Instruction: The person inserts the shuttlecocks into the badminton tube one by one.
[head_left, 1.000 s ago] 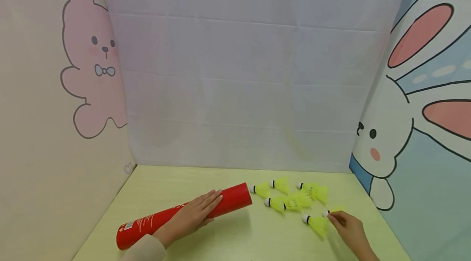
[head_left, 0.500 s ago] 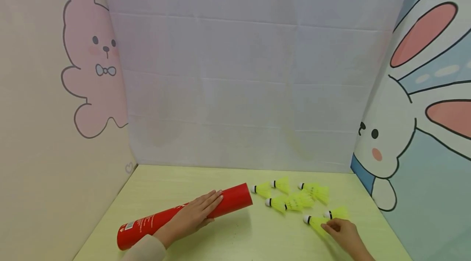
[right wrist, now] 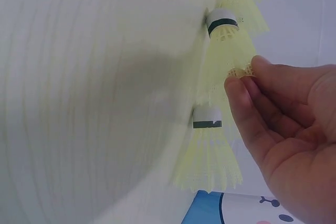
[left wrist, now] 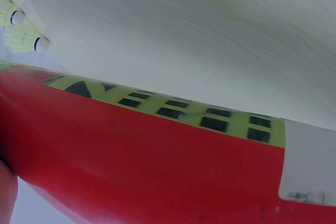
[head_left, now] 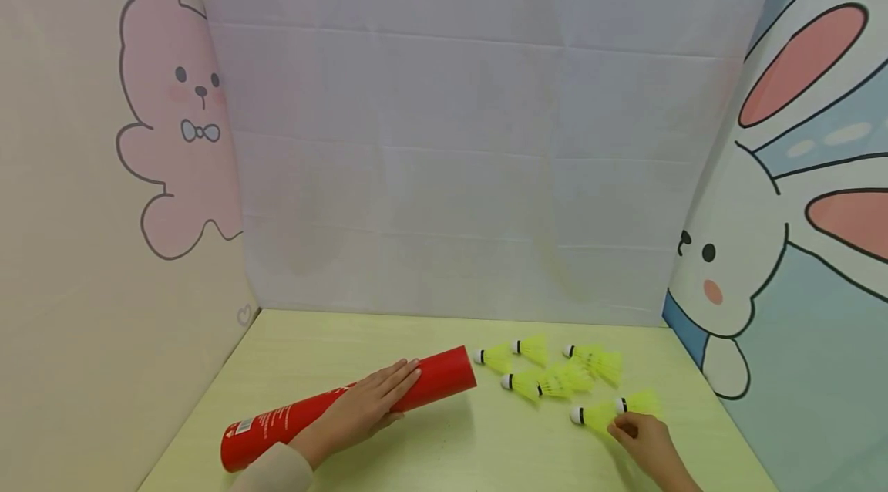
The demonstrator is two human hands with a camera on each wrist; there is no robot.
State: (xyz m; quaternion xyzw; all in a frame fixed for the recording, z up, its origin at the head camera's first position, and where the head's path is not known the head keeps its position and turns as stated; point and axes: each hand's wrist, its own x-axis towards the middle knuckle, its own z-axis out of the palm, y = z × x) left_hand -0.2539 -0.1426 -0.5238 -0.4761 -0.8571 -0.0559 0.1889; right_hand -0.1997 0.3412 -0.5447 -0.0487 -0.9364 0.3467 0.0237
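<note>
In the head view a long red shuttlecock tube lies slanted on the left of the table, its plain end toward the right. My left hand holds it from above, fingers across the top and thumb on the near side. The tube fills the lower left wrist view. At the right, my right hand pinches the skirt of a yellow shuttlecock between thumb and fingertips; its white cap points left. Just beyond the fingers lies another shuttlecock. In the right wrist view the held shuttlecock shows its cap and dark band.
Several more yellow shuttlecocks lie beyond the tube's right end, among them a near pair, a far one and an overlapping clump. The pale table is bounded by a white back sheet and printed side walls.
My right hand has left the farther shuttlecock, come nearer and left, and now pinches the nearer one, whose skirt has turned slightly. The left hand and the tube have kept their place.
</note>
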